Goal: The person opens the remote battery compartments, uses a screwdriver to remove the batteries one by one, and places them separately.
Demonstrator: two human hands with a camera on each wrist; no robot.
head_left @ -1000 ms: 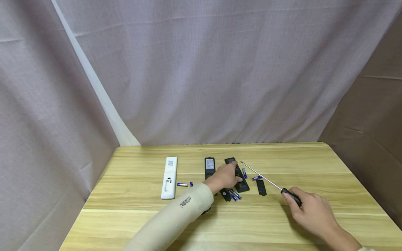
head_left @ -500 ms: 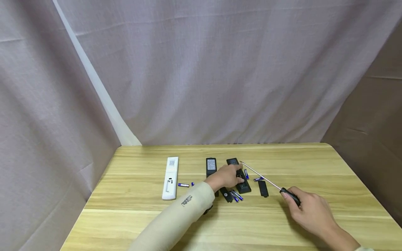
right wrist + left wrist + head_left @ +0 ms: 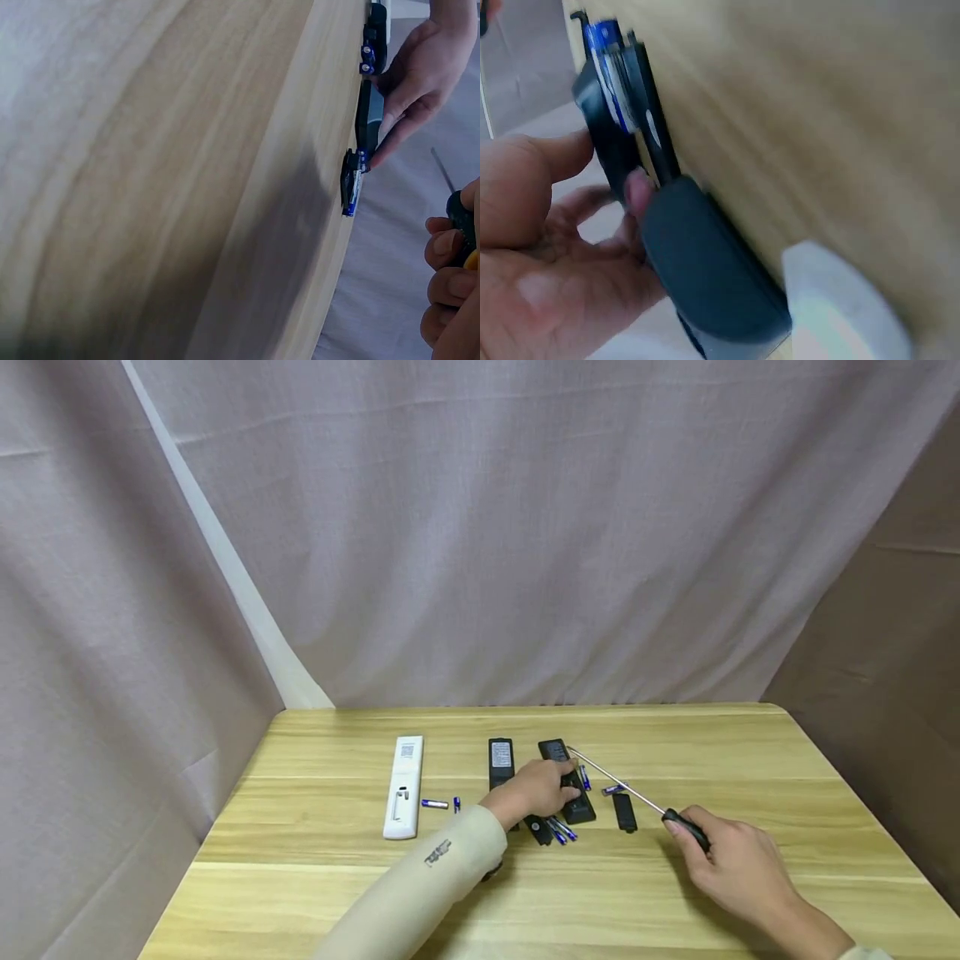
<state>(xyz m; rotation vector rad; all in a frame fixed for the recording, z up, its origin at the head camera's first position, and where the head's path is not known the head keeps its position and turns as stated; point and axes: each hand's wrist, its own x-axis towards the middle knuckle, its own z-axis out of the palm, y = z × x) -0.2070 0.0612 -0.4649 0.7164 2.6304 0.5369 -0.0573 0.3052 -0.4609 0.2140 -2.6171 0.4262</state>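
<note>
My left hand [image 3: 534, 787] reaches across the table and holds a black remote control [image 3: 557, 750], its index finger near the right edge and its thumb lower on the back. Part of that remote lies hidden under the hand. In my right hand [image 3: 746, 864] I grip the black handle of a screwdriver [image 3: 686, 828], its long metal shaft slanting up and left. The tip appears close to the remote's upper right edge; whether they touch I cannot tell. Blue batteries [image 3: 586, 777] and a black battery cover [image 3: 625, 812] lie right of this remote.
A white remote control [image 3: 403, 787] lies at left, with batteries [image 3: 435, 803] beside it. Another black remote control [image 3: 501, 760] sits partly under my left forearm. More batteries [image 3: 564, 831] and a second black cover [image 3: 538, 831] lie below the left hand. A curtain [image 3: 525, 543] hangs behind the table.
My left index finger has slid down from near the remote's top to its right edge. The screwdriver has shifted slightly left, still in my right hand.
</note>
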